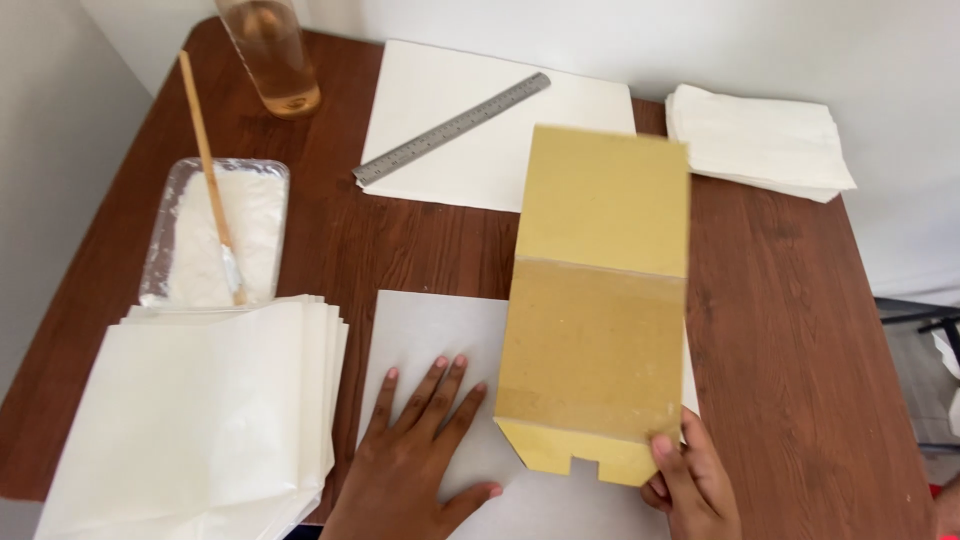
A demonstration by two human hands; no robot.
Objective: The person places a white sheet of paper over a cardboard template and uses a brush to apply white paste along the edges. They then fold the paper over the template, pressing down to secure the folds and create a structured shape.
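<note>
At nine o'clock sits a fanned stack of white paper sheets [200, 410], a clear tray of white paste [215, 232] with a wooden-handled brush [210, 165] above it. The left hand [415, 465] lies spread, flat on the grey paper sheet [430, 330]. At four o'clock the right hand [690, 480] pinches the tan folded cardboard template [595, 300], lifted over that sheet. No paste shows on the sheet yet.

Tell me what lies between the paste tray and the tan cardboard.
Head view: only bare brown table separates the tray from the cardboard; the ruler on its white sheet lies farther back.
</note>
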